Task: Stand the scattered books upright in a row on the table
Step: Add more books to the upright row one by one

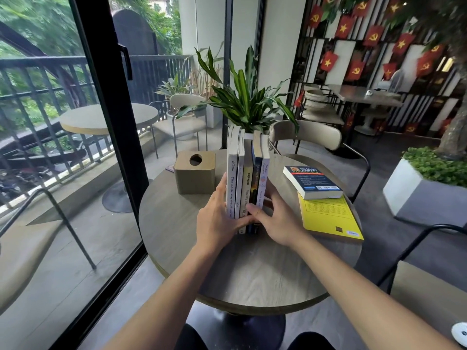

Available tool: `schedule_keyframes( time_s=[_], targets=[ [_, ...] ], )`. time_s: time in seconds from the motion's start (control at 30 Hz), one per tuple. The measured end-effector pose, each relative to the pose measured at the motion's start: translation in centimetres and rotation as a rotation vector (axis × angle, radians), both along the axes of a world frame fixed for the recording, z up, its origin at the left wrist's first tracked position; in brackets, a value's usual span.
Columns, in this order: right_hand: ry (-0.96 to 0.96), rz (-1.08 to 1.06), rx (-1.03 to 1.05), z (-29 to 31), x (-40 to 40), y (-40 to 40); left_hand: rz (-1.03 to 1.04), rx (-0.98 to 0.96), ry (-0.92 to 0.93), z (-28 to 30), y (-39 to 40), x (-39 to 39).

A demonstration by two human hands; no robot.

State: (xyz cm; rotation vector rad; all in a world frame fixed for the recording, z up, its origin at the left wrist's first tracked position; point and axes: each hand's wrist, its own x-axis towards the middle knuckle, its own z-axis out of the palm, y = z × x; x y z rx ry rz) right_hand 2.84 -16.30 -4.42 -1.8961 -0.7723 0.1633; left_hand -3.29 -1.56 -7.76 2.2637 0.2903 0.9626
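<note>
Our bare left hand (217, 218) and right hand (275, 221) press flat against either side of a row of upright paperback books (246, 183), fingers spread and clasping the row between them at the middle of the round grey wood-grain table (252, 274). To the right, well apart from the row, a dark blue paperback (313, 183) lies flat, overlapping a yellow paperback (328, 218) beneath it. Just left of the row stands a beige square tissue box (194, 173); a green leafy potted plant (245, 97) rises behind the books.
</note>
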Motion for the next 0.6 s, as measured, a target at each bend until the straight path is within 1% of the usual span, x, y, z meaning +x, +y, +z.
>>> schedule_keyframes(
  time_s=[0.13,0.27,0.4,0.6],
  targets=[
    [-0.001,-0.024,0.005,0.0,0.1,-0.1,-0.034,-0.041,0.014,0.2,0.0,-0.2],
    [0.034,-0.023,0.032,-0.1,0.2,-0.1,-0.018,-0.053,0.028,0.5,-0.2,-0.2],
    [0.025,-0.016,0.019,0.2,0.1,-0.2,0.0,-0.046,0.027,0.5,-0.4,-0.2],
    [0.012,0.015,-0.017,0.3,0.0,-0.8,0.099,-0.092,0.016,0.5,-1.8,0.1]
  ],
)
